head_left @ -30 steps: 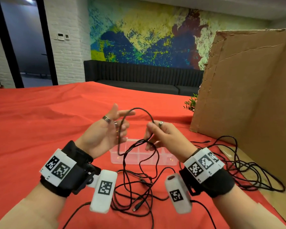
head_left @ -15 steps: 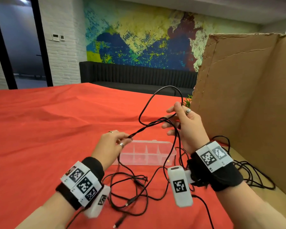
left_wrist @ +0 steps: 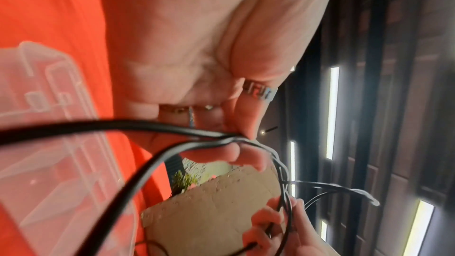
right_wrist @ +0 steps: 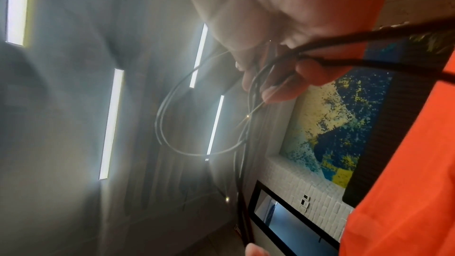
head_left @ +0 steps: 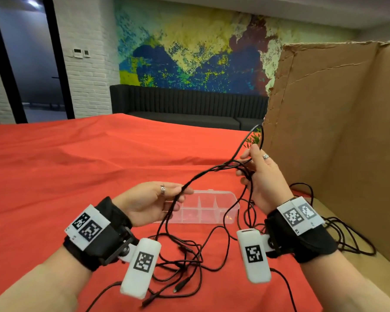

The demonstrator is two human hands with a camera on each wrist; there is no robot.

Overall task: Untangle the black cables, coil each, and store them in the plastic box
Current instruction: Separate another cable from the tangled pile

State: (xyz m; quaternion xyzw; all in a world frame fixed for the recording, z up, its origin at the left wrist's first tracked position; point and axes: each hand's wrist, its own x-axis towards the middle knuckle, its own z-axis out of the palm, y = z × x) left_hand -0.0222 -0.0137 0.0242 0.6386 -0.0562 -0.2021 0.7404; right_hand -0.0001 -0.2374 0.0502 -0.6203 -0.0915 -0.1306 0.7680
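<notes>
Thin black cables [head_left: 182,260] lie tangled on the red cloth in front of me, and more strands pile up at the right [head_left: 345,235]. My left hand [head_left: 178,194] pinches two strands [left_wrist: 209,139] between thumb and fingers just above the clear plastic box [head_left: 232,207]. My right hand [head_left: 249,164] is raised higher at the right and grips a loop of the same cables [right_wrist: 270,69]. A taut twisted stretch of cable [head_left: 212,171] runs between the two hands. The box [left_wrist: 37,143] is open, divided into compartments, and has no cable inside.
A tall cardboard panel [head_left: 338,131] stands close on the right, with cables lying along its foot. A small green plant [head_left: 253,137] peeks out beside its edge. The red cloth [head_left: 77,158] stretches far to the left and back.
My right hand rose up and to the right, pulling a loop out of the tangle. My left hand dropped toward the box and turned, still holding the cables, so the stretch between them tightened.
</notes>
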